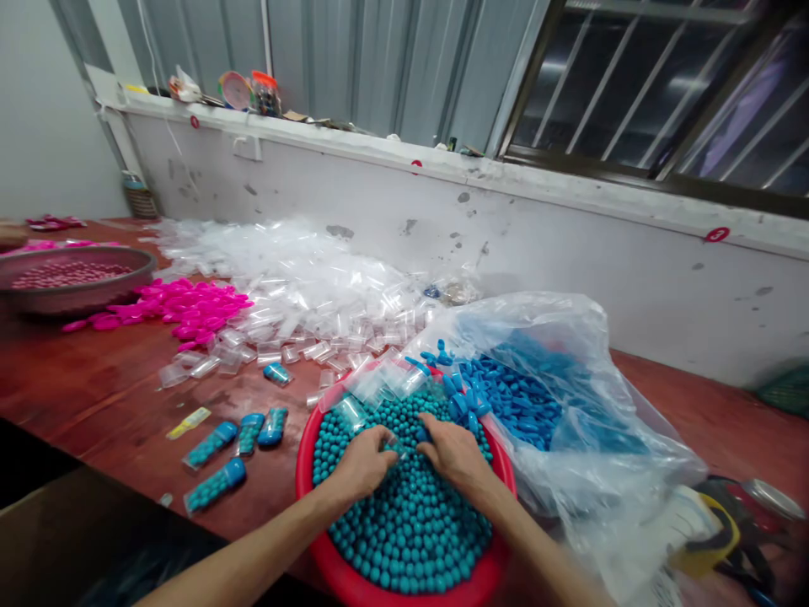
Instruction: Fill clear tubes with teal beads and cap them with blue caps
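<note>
In left hand (pixel 366 462), grips tube (pixel 398 447); in right hand (pixel 450 451), cap (pixel 423 435). Has beads (pixel 404 527) beneath, caps (pixel 515 403) at two o'clock, likely for reach.

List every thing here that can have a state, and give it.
Left hand: pinching a clear tube
Right hand: pinching a blue piece
Red basin: holding teal beads
Plastic bag: open, blue pieces inside
Filled tubes: blue-capped, lying down
Empty tubes: piled loosely
Pink pieces: heaped loose
Dark basin: holding pink beads
Jar: orange lid on
</note>
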`<state>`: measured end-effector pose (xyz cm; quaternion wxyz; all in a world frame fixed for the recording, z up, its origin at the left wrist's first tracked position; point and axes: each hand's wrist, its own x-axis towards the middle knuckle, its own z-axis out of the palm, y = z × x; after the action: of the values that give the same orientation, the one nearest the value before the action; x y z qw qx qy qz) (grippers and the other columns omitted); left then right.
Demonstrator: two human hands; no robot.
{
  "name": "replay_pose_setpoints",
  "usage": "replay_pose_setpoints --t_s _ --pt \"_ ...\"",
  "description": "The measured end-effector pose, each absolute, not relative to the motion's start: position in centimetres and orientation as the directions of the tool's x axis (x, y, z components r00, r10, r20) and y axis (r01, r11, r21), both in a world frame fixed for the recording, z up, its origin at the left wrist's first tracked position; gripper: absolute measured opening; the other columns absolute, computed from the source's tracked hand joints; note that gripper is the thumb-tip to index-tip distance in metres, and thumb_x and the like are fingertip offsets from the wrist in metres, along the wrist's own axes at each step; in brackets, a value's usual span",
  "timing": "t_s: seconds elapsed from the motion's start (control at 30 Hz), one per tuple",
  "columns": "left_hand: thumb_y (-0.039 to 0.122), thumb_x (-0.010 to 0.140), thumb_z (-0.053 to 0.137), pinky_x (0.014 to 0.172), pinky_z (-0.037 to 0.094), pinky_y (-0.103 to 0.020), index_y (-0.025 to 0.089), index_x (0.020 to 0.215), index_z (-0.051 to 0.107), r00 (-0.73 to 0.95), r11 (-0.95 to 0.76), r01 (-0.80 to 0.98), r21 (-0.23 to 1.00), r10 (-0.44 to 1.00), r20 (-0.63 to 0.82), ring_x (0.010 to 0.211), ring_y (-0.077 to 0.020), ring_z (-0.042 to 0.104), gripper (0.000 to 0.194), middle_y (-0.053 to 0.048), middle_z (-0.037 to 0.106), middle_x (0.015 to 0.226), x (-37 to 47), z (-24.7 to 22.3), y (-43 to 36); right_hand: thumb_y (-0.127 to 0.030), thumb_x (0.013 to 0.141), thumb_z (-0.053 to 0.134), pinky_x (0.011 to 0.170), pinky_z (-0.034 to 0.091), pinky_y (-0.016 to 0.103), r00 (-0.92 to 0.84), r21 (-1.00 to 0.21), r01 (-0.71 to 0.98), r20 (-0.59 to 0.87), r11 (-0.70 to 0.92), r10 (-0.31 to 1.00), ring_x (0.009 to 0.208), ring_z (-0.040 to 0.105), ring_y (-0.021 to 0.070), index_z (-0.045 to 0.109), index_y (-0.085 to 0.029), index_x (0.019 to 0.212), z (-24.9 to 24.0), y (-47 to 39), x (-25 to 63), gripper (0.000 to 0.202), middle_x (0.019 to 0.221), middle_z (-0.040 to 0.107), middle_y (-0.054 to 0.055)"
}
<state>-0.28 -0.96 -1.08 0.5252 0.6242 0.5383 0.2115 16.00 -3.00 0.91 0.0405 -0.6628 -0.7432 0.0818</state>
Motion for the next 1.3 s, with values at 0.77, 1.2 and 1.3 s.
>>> replay_pose_setpoints --t_s 0.77,1.2,1.3 --pt "0.031 0.067 0.054 0.054 0.035 -0.02 0.02 0.094 0.052 0.464 0.373 0.073 0.925 0.808 -0.363 0.072 -0.0132 0.05 0.029 0.002 0.05 0.074 0.4 0.6 -2.2 -0.028 0.085 0.039 0.062 0.048 0.028 -0.004 -0.707 0.7 0.139 0.102 0.99 0.066 0.059 0.0166 0.049 -0.02 0.117 1.4 -4.9 16.8 0.034 0.08 0.064 0.003" --pt "0.034 0.071 0.048 0.035 0.037 -0.016 0.021 0.092 0.045 0.456 0.275 0.062 0.96 0.848 -0.272 0.051 -0.0109 0.055 0.025 0.005 0.047 0.068 0.2 -0.5 -1.9 -0.022 0.086 0.035 0.075 0.045 0.029 -0.087 -0.635 0.755 0.148 0.162 0.985 0.083 0.06 0.0185 0.049 -0.016 0.118 2.2 -5.4 16.7 0.035 0.091 0.064 0.007" --pt "0.032 0.071 0.046 0.033 0.035 -0.016 0.021 0.089 0.046 0.436 0.223 0.076 0.972 0.869 -0.233 0.047 -0.0101 0.053 0.022 0.006 0.047 0.065 0.1 -0.8 -1.9 -0.022 0.085 0.039 0.077 0.045 0.03 -0.161 -0.613 0.76 0.147 0.218 0.976 0.087 0.06 0.019 0.054 -0.018 0.111 2.2 -5.3 15.9 0.031 0.096 0.065 0.007"
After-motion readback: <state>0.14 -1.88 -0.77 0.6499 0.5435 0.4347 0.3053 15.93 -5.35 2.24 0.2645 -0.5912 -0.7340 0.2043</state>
